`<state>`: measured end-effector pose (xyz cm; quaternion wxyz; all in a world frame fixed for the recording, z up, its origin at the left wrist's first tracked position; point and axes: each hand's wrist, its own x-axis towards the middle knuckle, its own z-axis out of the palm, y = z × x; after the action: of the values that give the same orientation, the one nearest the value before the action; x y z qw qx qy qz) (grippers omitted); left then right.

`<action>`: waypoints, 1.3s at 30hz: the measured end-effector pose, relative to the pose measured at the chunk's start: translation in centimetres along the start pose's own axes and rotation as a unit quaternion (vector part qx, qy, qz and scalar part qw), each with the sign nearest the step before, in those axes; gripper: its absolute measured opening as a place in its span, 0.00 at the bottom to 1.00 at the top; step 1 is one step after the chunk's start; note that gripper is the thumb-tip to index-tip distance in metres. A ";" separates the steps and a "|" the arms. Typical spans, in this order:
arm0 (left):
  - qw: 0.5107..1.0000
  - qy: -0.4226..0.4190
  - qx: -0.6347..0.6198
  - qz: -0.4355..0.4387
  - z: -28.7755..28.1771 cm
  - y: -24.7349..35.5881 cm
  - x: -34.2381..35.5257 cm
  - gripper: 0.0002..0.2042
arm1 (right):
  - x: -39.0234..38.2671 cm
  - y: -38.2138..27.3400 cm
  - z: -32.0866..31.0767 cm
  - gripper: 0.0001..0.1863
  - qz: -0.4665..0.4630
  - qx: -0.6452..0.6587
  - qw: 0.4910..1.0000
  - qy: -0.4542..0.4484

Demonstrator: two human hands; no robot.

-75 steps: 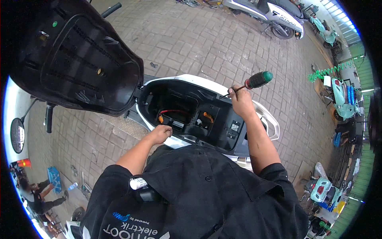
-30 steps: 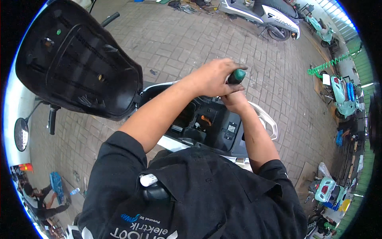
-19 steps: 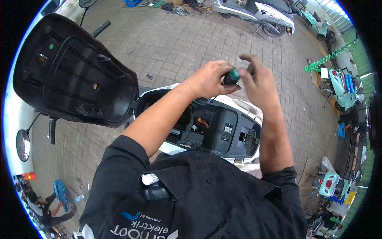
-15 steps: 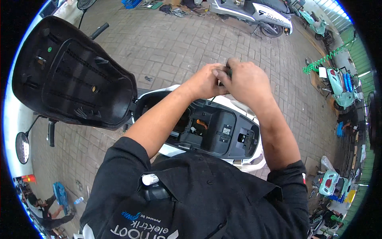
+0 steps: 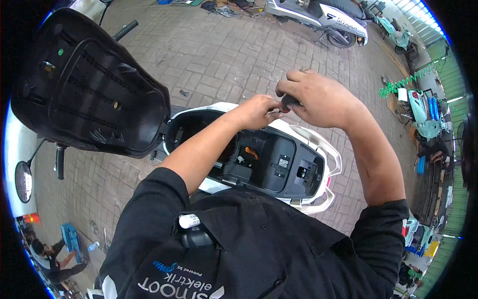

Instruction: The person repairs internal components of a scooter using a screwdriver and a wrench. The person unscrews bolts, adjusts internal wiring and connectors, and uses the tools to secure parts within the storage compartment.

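Change: a short while ago the right hand [image 5: 323, 99] held the screwdriver [image 5: 288, 103] alone, out to the right of the scooter, and the left hand [image 5: 256, 110] was down at the open compartment. Now both hands meet above the compartment, raised in front of the person.
Right hand: it closes over the dark end of the tool handle. The fingers curl around it, so almost nothing of the handle shows. The green part seen earlier is now covered.
Left hand: fingertips pinch at the tool just under the right palm, a narrow grip. I cannot tell if they hold the shaft, a bit, or a small screw.
Screwdriver: in the air between the two hands, above the rear half of the seat bucket [image 5: 269, 159], not touching the scooter.
Seat bucket: open, black inside, with an orange connector [image 5: 251, 152] and small labels on a module. Nothing is in contact with it.
Seat [image 5: 84, 84]: lifted up and standing at the left, its underside towards the camera.
Meaning: in my judgement the work inside the compartment is paused and the hands are busy with the tool itself, perhaps adjusting its tip or handle.
Around: brick paving, other scooters parked far off, a person sitting at lower left.
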<state>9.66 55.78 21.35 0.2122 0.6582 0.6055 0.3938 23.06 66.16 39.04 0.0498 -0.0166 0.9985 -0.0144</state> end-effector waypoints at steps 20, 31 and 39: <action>0.998 0.032 -0.039 0.037 1.2 -0.8 0.3 0.10 | 1.9 -2.0 -1.8 0.18 0.205 -0.069 0.972 -0.087; 0.997 0.036 0.063 0.026 0.9 -1.2 -0.4 0.10 | 1.8 -0.1 -0.8 0.16 0.026 -0.053 0.994 -0.093; 0.997 0.020 0.076 0.022 1.1 -1.2 0.7 0.10 | 3.0 0.2 -2.1 0.15 0.169 0.012 0.977 -0.133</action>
<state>9.77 56.87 19.93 0.1409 0.6775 0.6234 0.3640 19.84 66.27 40.80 0.1841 0.1510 0.9711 -0.0158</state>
